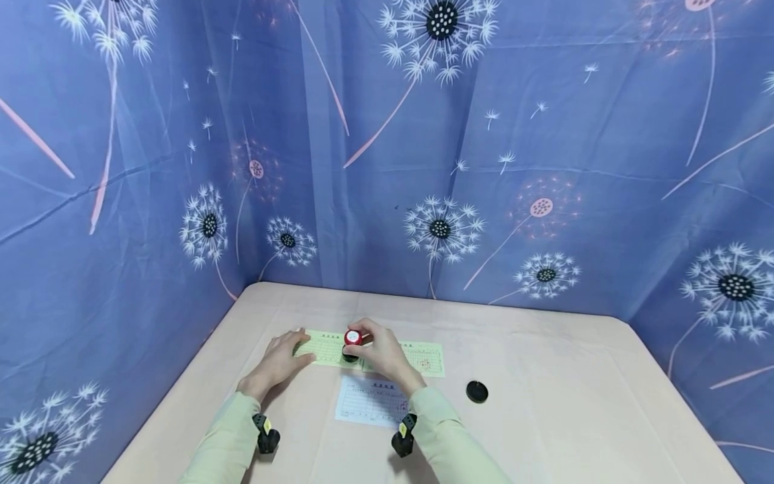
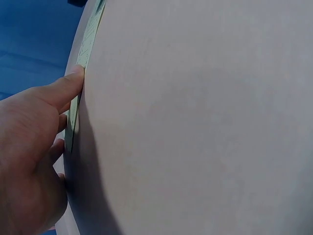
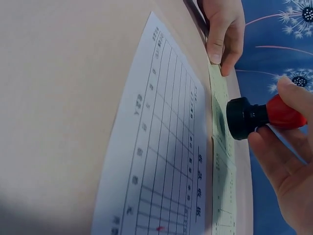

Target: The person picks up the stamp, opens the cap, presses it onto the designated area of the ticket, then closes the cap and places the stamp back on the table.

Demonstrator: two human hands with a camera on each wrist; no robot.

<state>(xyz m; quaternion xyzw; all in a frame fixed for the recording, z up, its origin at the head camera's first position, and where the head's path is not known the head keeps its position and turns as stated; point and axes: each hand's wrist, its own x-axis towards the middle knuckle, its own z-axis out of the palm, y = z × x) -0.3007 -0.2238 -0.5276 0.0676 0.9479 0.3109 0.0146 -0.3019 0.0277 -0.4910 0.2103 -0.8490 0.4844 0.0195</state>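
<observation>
My right hand grips a self-inking-style stamp by its red handle, with thumb and fingers around it. The stamp's black base faces a left green printed slip and looks slightly above it, casting a shadow there. My left hand rests at that slip's left end, thumb on the near edge and fingertips toward the far edge. A second green slip adjoins on the right, bearing a red mark. Below lies a white printed slip, also with a red mark, partly hidden by the right wrist.
A round black cap lies on the table to the right of the slips. The pale tablecloth covers a table with rounded far corners. Blue dandelion-print curtains stand behind it and along both sides.
</observation>
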